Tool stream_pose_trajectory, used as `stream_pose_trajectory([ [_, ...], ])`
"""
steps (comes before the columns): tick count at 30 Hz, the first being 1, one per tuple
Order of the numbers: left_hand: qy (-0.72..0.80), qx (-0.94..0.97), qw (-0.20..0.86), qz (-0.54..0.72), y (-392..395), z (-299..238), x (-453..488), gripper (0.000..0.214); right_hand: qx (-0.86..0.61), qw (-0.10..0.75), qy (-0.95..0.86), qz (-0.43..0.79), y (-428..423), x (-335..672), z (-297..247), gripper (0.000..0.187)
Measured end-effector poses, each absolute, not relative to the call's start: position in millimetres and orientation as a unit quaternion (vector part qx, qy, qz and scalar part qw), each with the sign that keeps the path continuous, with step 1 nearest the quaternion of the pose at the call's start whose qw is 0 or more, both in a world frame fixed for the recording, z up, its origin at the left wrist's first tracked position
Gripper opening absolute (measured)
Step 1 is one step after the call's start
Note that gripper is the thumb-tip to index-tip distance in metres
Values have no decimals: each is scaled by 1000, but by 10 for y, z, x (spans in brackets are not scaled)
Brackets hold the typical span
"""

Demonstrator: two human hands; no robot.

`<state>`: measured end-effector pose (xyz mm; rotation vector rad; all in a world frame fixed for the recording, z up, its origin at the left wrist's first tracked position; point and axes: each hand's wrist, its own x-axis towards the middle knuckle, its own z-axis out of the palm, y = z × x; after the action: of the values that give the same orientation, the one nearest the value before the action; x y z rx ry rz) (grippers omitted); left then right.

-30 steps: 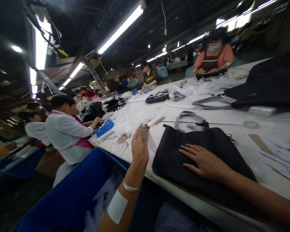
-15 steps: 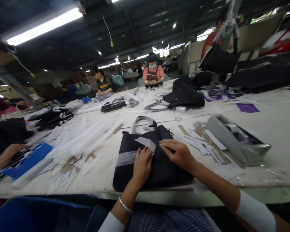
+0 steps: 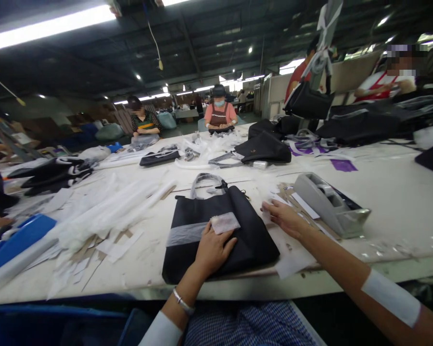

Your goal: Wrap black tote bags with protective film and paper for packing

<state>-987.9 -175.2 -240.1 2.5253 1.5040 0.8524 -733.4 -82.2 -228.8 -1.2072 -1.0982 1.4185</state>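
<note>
A black handbag (image 3: pixel 252 240) lies flat at the table's near edge, its handles (image 3: pixel 206 179) wrapped in clear film and pointing away from me. A translucent band (image 3: pixel 187 234) crosses its left part. My left hand (image 3: pixel 214 250) rests on the bag with fingers spread; a small whitish translucent sheet (image 3: pixel 226 223) partly covers its fingertips. Just off the bag's right side, my right hand (image 3: pixel 283 217) is held with fingers stretched out, close to a pile of white and brown strips (image 3: pixel 305 205). Whether its fingertips touch the pale film near them is unclear.
Right of the strips stands a grey tape dispenser (image 3: pixel 321 206). White wrapping material (image 3: pixel 111 211) and a blue object (image 3: pixel 21 235) lie left. More black bags (image 3: pixel 263 148) are farther back. Co-workers sit across the table, one in an apron (image 3: pixel 220 115); a blue bin (image 3: pixel 57 319) is below.
My right hand has moved off the bag to the right, toward the strips. My left hand stays on the bag, and the small sheet lies turned differently over its fingers. The view has shifted right.
</note>
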Motion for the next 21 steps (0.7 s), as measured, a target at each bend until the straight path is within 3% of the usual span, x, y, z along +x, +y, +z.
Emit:
stream_pose_trajectory([
  [2,498,828,17,258,-1747,-2424,-9887,32,-449,523,-395,607,-817,-7306,-2200,30],
  [4,498,830,5,252,-1741,-2443,-9892,32,-415,551,-390,610,-863,-7251,-2151,34],
  [8,492,832,1,257,-1732,-2464,-9899,33,-437,489,-456,602,-1029,-7139,-2172,46],
  [11,491,832,3,257,-1727,-2478,-9907,34,-480,443,-520,550,-1087,-7036,-2207,39],
  [15,493,832,3,255,-1723,-2497,-9914,35,-524,505,-482,488,-1095,-6917,-2184,41],
  [17,494,831,2,256,-1721,-2503,-9914,35,-497,535,-429,532,-1150,-6938,-2167,50],
  [21,491,832,-2,258,-1716,-2503,-9907,34,-461,512,-344,638,-1359,-7212,-2165,62],
])
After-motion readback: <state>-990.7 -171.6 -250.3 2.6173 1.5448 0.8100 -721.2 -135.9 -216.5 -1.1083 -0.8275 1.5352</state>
